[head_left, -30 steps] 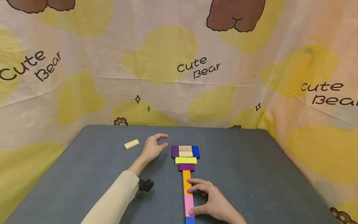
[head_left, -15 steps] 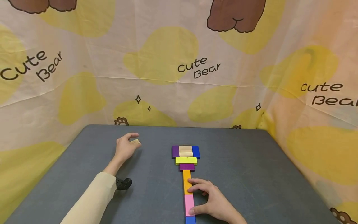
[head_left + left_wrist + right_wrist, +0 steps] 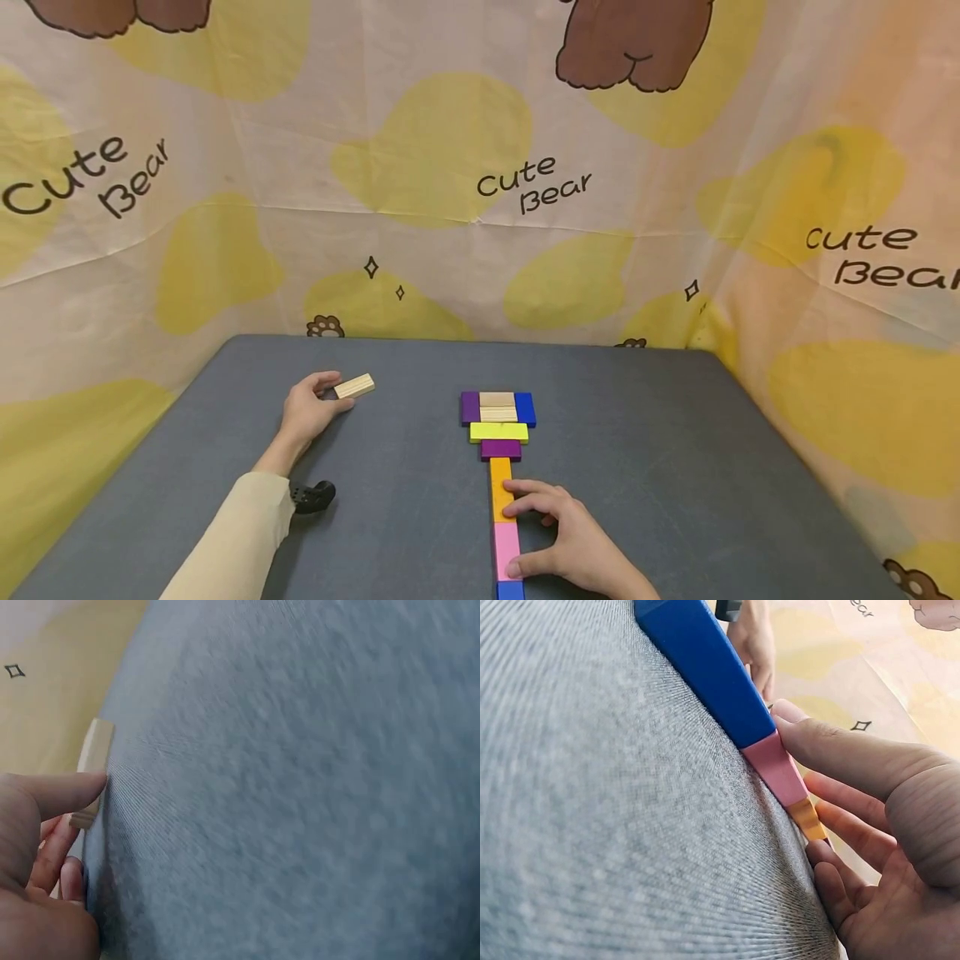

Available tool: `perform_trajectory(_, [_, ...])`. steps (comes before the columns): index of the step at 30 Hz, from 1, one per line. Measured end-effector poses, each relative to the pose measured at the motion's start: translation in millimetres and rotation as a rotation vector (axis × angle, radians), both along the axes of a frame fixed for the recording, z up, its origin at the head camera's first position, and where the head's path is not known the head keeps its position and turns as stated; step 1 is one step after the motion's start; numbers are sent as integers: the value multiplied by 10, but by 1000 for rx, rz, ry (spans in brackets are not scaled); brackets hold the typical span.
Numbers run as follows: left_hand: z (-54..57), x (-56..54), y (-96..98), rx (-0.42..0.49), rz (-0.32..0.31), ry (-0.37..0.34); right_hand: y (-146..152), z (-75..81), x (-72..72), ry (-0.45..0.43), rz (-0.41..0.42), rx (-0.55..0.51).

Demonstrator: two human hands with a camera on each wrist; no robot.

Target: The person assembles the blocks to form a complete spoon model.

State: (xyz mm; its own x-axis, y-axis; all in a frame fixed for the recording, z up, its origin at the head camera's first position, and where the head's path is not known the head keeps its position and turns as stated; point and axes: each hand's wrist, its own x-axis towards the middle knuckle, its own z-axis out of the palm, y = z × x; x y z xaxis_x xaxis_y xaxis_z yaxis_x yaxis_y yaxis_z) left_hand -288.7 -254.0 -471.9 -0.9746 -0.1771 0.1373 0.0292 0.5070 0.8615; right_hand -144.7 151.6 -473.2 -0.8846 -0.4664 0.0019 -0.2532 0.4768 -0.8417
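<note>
My left hand (image 3: 307,412) is at the near-left end of a plain wooden block (image 3: 355,386) lying at the table's back left. In the left wrist view, thumb and fingers pinch the lower end of that wooden block (image 3: 95,754). My right hand (image 3: 573,537) rests along a straight row of blocks, its thumb touching the pink block (image 3: 506,546) and two fingertips on the orange block (image 3: 500,479). A blue block (image 3: 709,675) continues the row in the right wrist view.
Beyond the orange block lie a dark purple block (image 3: 500,451) and a yellow-green block (image 3: 498,433), both crosswise. Behind them, a purple block (image 3: 470,407) and a blue block flank two plain wooden blocks (image 3: 498,414). A printed cloth (image 3: 450,250) hangs behind the grey table (image 3: 660,433).
My left hand has moved left from beside the block arrangement to the loose wooden block, which lies in about the same place. The right hand has stayed put.
</note>
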Motion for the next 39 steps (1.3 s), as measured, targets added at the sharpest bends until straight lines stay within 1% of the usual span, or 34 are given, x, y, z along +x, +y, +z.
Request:
perform_trajectory(5, [-34, -15, 0, -6, 12, -5, 7, 5, -4, 10, -4, -9])
perform_trajectory(9, [-48, 0, 8, -17, 23, -15, 10, 9, -6, 20, 3, -7])
perform_trajectory(15, [-92, 38, 15, -46, 16, -8, 6, 20, -11, -90, -15, 15])
perform_trajectory(16, [-97, 36, 15, -47, 16, -9, 7, 20, -12, -95, -16, 17])
perform_trajectory(22, [-87, 2, 17, -50, 17, -5, 16, 10, 1, -22, -9, 16])
perform_trajectory(28, [-59, 23, -4, -44, 8, -1, 3, 6, 7, 4, 0, 1])
perform_trajectory(35, [-80, 30, -29, -45, 9, 2, -4, 14, 12, 2, 5, -4])
perform_trajectory(39, [-96, 25, -25, -39, 19, -1, -7, 20, 6, -27, -1, 3])
